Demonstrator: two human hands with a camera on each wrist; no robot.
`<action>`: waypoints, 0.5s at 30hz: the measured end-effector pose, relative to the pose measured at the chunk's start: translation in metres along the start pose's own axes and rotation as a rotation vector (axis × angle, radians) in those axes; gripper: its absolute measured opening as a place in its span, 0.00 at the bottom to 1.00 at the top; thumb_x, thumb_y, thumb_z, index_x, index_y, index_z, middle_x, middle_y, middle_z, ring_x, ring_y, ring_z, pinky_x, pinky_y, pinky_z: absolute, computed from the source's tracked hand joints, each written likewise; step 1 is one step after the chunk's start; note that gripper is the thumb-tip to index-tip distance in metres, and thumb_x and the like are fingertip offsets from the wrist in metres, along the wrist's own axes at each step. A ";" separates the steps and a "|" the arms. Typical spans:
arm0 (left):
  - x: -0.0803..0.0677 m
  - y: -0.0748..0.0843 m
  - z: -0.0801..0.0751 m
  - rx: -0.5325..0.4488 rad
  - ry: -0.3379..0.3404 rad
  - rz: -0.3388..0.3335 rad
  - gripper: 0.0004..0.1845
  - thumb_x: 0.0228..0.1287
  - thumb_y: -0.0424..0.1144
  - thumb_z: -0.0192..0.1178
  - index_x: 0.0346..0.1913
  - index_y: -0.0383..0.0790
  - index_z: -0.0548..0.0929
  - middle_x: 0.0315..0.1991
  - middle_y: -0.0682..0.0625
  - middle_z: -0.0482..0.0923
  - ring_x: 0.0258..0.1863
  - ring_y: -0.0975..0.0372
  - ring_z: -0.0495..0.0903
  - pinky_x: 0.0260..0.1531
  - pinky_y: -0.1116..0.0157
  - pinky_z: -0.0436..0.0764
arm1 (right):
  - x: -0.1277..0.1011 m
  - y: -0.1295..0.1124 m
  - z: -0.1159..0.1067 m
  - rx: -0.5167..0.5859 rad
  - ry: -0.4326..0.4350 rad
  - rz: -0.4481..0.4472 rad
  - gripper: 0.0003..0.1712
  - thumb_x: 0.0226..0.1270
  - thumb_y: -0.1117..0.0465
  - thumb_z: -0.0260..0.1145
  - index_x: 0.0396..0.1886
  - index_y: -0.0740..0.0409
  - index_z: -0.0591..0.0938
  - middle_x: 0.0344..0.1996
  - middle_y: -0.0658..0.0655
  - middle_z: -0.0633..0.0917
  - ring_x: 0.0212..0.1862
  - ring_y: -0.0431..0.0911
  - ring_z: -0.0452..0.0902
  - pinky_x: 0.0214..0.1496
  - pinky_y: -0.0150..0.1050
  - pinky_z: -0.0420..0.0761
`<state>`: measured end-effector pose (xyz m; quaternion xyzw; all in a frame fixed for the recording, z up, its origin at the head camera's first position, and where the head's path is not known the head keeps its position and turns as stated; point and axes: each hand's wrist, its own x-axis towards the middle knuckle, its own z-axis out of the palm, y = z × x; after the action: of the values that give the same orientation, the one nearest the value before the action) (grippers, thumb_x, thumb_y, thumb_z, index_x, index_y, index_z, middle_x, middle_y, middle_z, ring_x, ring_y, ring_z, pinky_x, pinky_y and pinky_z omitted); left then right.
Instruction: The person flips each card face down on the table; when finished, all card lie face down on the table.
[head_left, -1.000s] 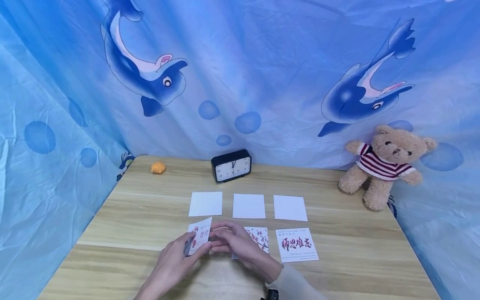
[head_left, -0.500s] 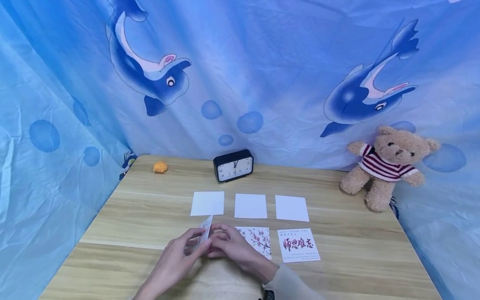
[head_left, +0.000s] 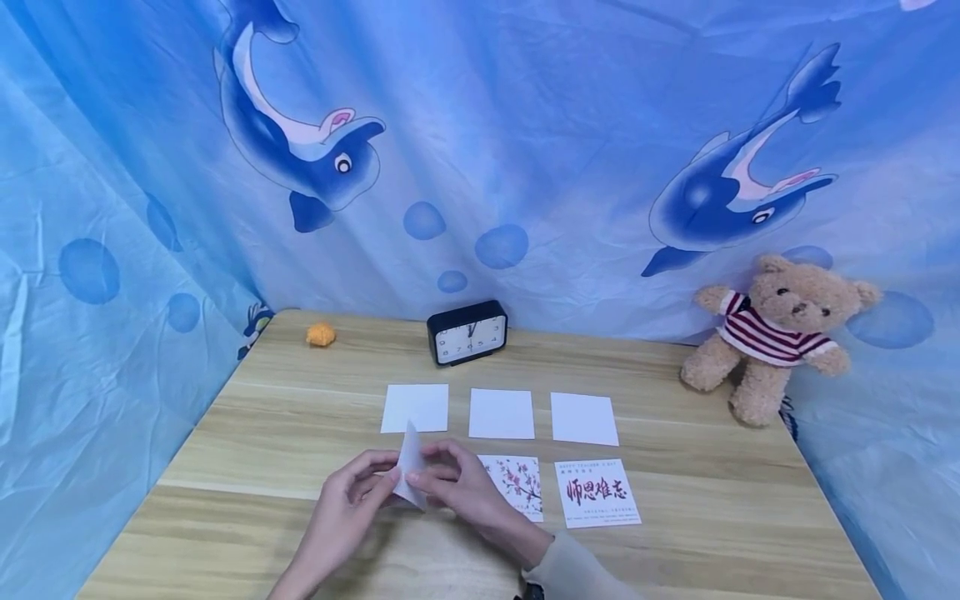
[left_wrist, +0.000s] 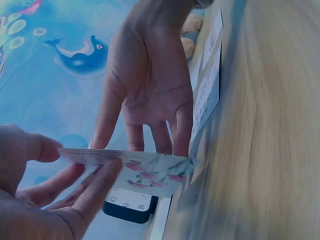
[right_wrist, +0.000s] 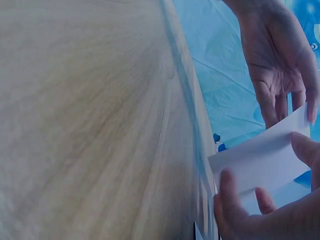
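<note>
1. Table [head_left: 225, 450] of pale wood, with blue dolphin-print cloth [head_left: 525, 125] draped behind and at both sides.
2. At the far left of the table lies one small orange object [head_left: 320, 334].
3. One black clock [head_left: 467, 332] with a white face stands at the back, near the middle.
4. Three blank white cards lie flat in a row in front of the clock: left [head_left: 415, 407], middle [head_left: 501, 413] and right [head_left: 583, 418], each apart from the next.
5. Nearer the person, one held card [head_left: 411, 463] is lifted off the table, tipped up on edge, just below the left blank card. The left wrist view shows red blossoms printed on one face [left_wrist: 150, 175]; the right wrist view shows a plain white face [right_wrist: 265, 160].
6. The left hand [head_left: 352, 500] pinches this card between thumb and curled fingers.
7. The right hand [head_left: 457, 487] also grips the card, thumb on one face and fingers on the other.
8. Two printed cards lie flat right of the hands: a blossom card [head_left: 517, 483], touching the right hand, and a card with red calligraphy [head_left: 596, 492].
9. One teddy bear [head_left: 776, 329] in a red-and-white striped shirt sits at the far right edge.
</note>
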<state>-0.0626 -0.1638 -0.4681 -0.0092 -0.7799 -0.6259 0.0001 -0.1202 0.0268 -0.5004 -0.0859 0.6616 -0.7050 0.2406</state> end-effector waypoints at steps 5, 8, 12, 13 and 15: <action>0.000 0.000 -0.004 -0.107 0.006 0.025 0.16 0.76 0.34 0.60 0.59 0.27 0.80 0.56 0.31 0.82 0.47 0.64 0.89 0.47 0.63 0.91 | 0.001 -0.001 -0.001 -0.102 0.071 0.005 0.33 0.63 0.50 0.78 0.64 0.55 0.78 0.64 0.60 0.81 0.59 0.53 0.84 0.51 0.42 0.87; 0.000 0.000 -0.007 -0.160 0.024 -0.001 0.17 0.76 0.33 0.61 0.60 0.25 0.78 0.54 0.31 0.82 0.47 0.62 0.89 0.47 0.61 0.91 | 0.001 -0.002 -0.002 -0.127 0.121 0.011 0.35 0.60 0.51 0.81 0.65 0.55 0.79 0.64 0.60 0.81 0.55 0.51 0.84 0.49 0.43 0.89; 0.003 -0.004 -0.014 -0.213 0.073 -0.082 0.20 0.73 0.32 0.64 0.62 0.24 0.77 0.52 0.38 0.84 0.45 0.60 0.90 0.46 0.60 0.91 | 0.001 -0.002 -0.006 -0.124 0.178 0.005 0.35 0.57 0.60 0.82 0.65 0.58 0.79 0.62 0.62 0.81 0.52 0.49 0.83 0.46 0.40 0.89; 0.004 -0.006 -0.016 -0.229 0.087 -0.107 0.21 0.72 0.32 0.65 0.62 0.23 0.77 0.51 0.39 0.85 0.45 0.59 0.90 0.46 0.60 0.91 | 0.001 -0.002 -0.007 -0.121 0.187 0.004 0.35 0.57 0.62 0.81 0.64 0.59 0.79 0.61 0.62 0.81 0.51 0.48 0.83 0.46 0.39 0.89; 0.005 -0.008 -0.020 -0.232 0.122 -0.153 0.21 0.70 0.31 0.66 0.61 0.23 0.78 0.50 0.42 0.86 0.44 0.59 0.90 0.45 0.61 0.91 | 0.002 0.000 -0.009 -0.107 0.199 -0.001 0.34 0.56 0.67 0.80 0.64 0.61 0.80 0.59 0.63 0.81 0.50 0.48 0.83 0.46 0.37 0.89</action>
<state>-0.0683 -0.1853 -0.4717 0.0884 -0.6991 -0.7095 -0.0015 -0.1259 0.0335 -0.5014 -0.0283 0.7188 -0.6738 0.1685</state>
